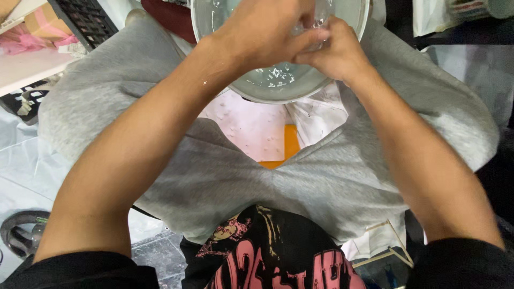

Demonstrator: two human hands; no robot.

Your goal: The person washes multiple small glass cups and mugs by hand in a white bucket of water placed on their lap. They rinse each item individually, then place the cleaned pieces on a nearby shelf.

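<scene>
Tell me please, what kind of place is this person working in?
Probably a home floor or washing corner, not a workshop. The person sits with both hands, left hand and right hand, over a round pale plastic basin of water between the knees, on grey floor tiles partly covered by plastic sheeting.

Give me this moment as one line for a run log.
left hand: over basin, closed around something unclear | right hand: touching left, fingers curled | basin: pale, round, water inside | seat: grey shorts

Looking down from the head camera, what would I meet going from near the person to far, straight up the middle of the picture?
Black printed shirt → grey shorts → orange patch on the floor → left hand and right hand, together over the white basin.
</scene>
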